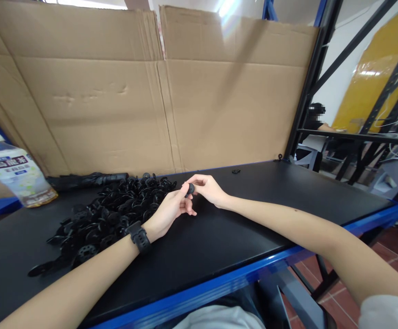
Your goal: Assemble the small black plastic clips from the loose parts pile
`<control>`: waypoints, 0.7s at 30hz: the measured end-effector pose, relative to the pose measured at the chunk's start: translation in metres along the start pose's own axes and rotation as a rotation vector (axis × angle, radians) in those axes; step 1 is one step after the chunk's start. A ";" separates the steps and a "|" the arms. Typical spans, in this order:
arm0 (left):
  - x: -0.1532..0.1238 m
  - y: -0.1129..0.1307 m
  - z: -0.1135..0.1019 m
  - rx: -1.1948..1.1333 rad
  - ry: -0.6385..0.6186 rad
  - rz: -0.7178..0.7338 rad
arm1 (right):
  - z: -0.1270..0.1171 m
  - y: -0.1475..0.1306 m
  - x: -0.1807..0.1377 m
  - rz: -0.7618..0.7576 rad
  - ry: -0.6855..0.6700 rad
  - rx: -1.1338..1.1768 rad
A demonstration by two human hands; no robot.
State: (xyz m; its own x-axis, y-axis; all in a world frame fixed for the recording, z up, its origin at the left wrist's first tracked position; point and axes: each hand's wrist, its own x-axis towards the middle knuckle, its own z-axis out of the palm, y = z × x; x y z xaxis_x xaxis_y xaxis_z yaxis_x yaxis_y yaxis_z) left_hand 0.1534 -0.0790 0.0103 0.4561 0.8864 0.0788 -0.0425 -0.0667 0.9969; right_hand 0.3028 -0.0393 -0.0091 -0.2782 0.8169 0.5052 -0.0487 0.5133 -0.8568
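Note:
Between my two hands, over the middle of the table, is a small round black plastic part. My left hand, with a black watch on its wrist, pinches the part between thumb and forefinger while its other fingers curl below. My right hand touches the part from the right with its fingertips, fingers bent together. Left of my hands lies a large heap of similar black round parts, some with holes. My left forearm crosses in front of the heap and hides some of it.
A drink bottle leans at the far left beside a folded black umbrella. Cardboard sheets wall off the back. Single black parts lie at the rear, one mid-table. The table's blue edge runs before me. A person sits beyond the frame.

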 end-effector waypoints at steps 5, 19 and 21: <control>0.002 -0.002 -0.003 0.011 0.044 0.031 | -0.003 -0.006 -0.003 -0.097 -0.066 -0.190; 0.004 -0.002 -0.007 0.058 0.075 0.011 | 0.004 -0.015 -0.008 -0.066 -0.033 -0.255; 0.004 -0.002 -0.005 0.140 0.075 0.032 | 0.005 -0.017 -0.010 -0.055 0.018 -0.268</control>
State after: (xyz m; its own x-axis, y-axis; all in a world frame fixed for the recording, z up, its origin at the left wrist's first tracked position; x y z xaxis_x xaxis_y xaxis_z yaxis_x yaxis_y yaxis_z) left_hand 0.1503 -0.0732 0.0086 0.3890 0.9141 0.1145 0.0714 -0.1539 0.9855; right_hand 0.3012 -0.0570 -0.0003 -0.2652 0.7889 0.5543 0.1931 0.6067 -0.7711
